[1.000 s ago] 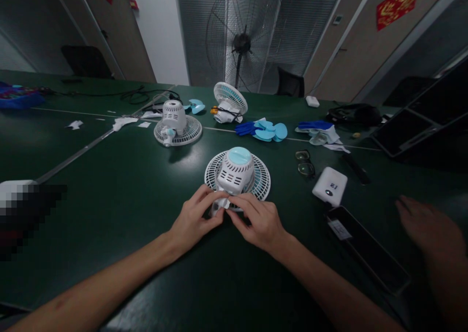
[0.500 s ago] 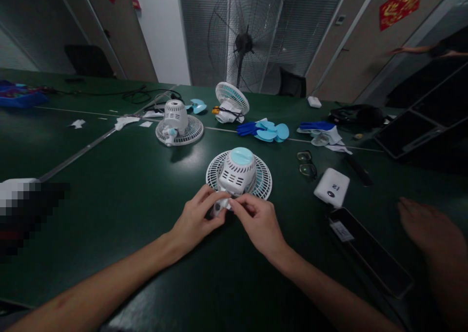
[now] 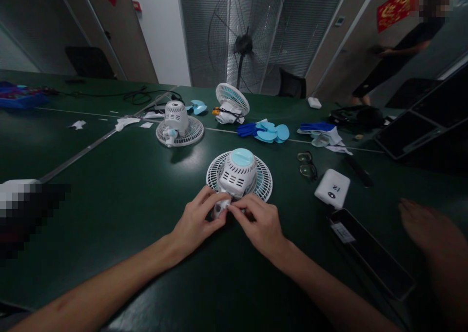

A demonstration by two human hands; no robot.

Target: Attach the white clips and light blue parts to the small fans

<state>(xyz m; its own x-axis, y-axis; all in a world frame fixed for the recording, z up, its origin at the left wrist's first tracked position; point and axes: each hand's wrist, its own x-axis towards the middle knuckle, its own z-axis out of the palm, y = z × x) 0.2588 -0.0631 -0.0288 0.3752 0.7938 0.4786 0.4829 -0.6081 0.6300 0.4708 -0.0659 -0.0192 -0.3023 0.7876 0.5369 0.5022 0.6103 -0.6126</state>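
A white fan head (image 3: 238, 173) with a light blue cap lies grille-down on the dark green table, its neck toward me. My left hand (image 3: 200, 215) pinches the small white neck piece (image 3: 221, 206) between thumb and fingers. On the other side of that piece, my right hand (image 3: 260, 220) has thumb and index finger pressed together against its right edge; whatever is between those fingertips is too small to make out.
Another fan head (image 3: 176, 120) lies at the back left, and a third (image 3: 231, 103) leans behind. Light blue blades (image 3: 271, 132) lie on gloves. Glasses (image 3: 307, 165), a white power bank (image 3: 332, 188) and a phone (image 3: 371, 254) are right. Another person's hand (image 3: 426, 224) rests at far right.
My right hand has shifted slightly right, its fingertips drawn back a little from the neck piece. In the background at right, a standing person has come further into view.
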